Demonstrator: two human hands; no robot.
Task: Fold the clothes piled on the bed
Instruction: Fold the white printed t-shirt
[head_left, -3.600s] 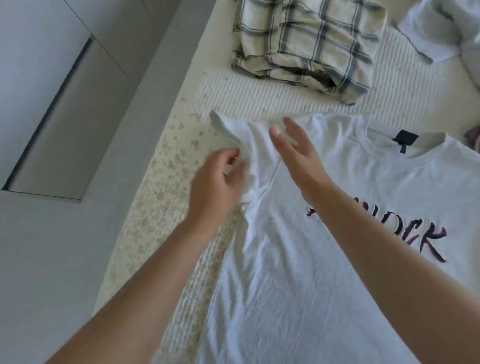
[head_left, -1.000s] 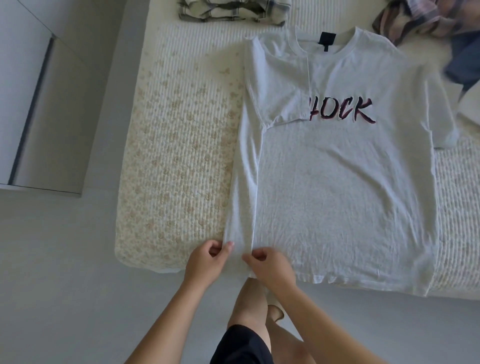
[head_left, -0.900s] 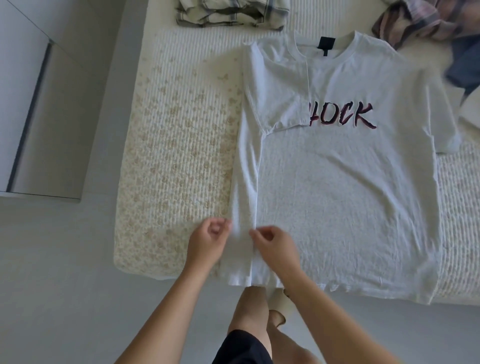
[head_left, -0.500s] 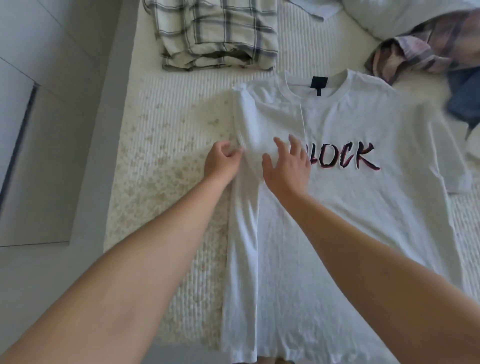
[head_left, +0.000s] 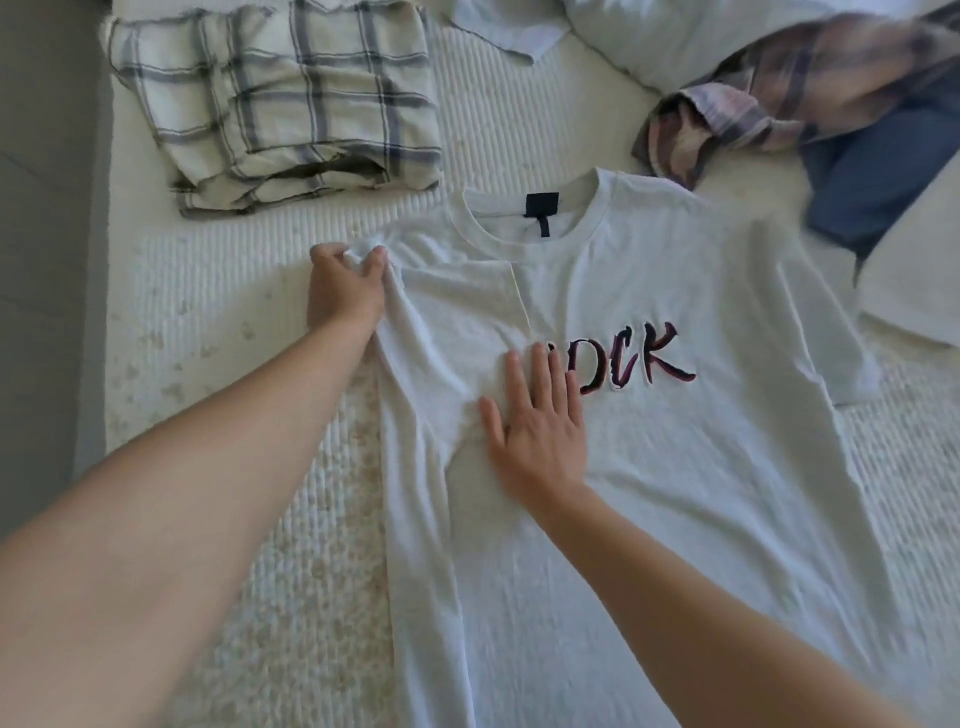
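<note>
A white T-shirt (head_left: 701, 467) with dark lettering lies face up on the bed (head_left: 234, 322), its neck away from me. Its left sleeve and side are folded in over the chest. My left hand (head_left: 345, 291) pinches the fabric at the folded left shoulder. My right hand (head_left: 537, 431) lies flat with fingers spread on the folded part, just left of the lettering. The shirt's right sleeve still lies spread out.
A folded plaid shirt (head_left: 280, 104) sits at the back left of the bed. A heap of unfolded clothes, pinkish plaid (head_left: 779, 98) and blue (head_left: 872, 182), lies at the back right. The bed's left edge drops to a grey floor (head_left: 47, 260).
Both hands have moved from the shirt's bottom hem up along the folded left side to the shoulder. The left hand now grips the shoulder and the right presses flat.
</note>
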